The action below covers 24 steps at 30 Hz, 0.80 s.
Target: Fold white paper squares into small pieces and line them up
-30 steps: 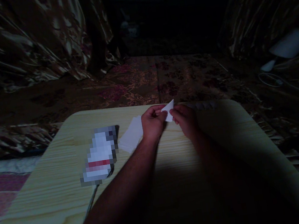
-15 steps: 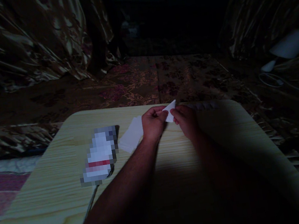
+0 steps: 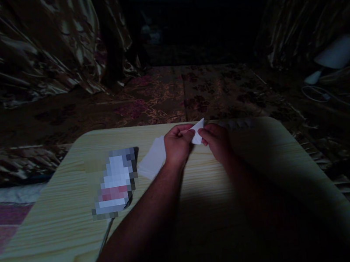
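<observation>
A small folded piece of white paper (image 3: pixel 197 131) is pinched between my two hands above the far part of a light wooden table (image 3: pixel 69 218). My left hand (image 3: pixel 177 145) is curled with thumb and fingers closed on the paper's left side. My right hand (image 3: pixel 217 141) lies in shadow and grips the paper's right side with its fingertips. A flat white sheet (image 3: pixel 152 160) lies on the table just left of my left hand, partly hidden behind it.
A pixelated rectangular object (image 3: pixel 116 182) lies on the table to the left, with a thin cable (image 3: pixel 107 234) running from it toward the near edge. Dark patterned cushions and a rug surround the table. A white device with a cord (image 3: pixel 337 54) sits at the far right.
The folded paper has shifted slightly between my fingers, its tip rising and then settling back. Both hands stay in nearly the same spot.
</observation>
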Each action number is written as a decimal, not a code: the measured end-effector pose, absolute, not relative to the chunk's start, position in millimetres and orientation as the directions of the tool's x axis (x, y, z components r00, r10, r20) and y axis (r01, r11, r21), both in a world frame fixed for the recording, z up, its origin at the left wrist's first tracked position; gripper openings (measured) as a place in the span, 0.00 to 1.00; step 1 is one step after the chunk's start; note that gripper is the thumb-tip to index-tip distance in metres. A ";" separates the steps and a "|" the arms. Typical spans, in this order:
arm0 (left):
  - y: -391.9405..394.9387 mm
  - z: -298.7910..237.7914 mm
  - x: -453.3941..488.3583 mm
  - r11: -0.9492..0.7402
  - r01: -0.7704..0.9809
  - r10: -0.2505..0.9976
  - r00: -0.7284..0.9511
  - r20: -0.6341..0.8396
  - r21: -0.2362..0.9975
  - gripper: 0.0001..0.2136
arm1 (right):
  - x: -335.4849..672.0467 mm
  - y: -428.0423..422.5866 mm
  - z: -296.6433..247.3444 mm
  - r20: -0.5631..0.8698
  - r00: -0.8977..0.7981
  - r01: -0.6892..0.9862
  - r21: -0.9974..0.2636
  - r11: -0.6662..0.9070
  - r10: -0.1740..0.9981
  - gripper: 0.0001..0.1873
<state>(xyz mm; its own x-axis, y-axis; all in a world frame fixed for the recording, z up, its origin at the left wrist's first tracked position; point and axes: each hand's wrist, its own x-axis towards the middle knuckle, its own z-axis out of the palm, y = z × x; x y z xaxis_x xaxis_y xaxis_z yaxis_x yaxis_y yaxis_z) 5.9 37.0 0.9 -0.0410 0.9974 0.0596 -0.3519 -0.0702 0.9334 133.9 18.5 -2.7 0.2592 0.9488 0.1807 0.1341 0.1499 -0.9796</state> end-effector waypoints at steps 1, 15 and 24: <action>37.2 0.5 5.8 -0.066 -0.356 0.998 -0.036 0.057 0.932 0.12 | 134.0 18.5 -2.7 0.174 0.256 0.126 -0.981 0.146 0.951 0.14; 36.3 6.0 5.6 -0.025 -0.352 0.999 -0.035 0.013 0.936 0.12 | 135.9 22.4 -3.8 0.131 0.247 -0.050 -0.988 0.148 0.960 0.10; 35.9 2.2 5.7 -0.051 -0.325 0.999 -0.010 0.051 0.944 0.11 | 135.4 21.3 -4.4 0.149 0.294 -0.052 -0.984 0.172 0.944 0.10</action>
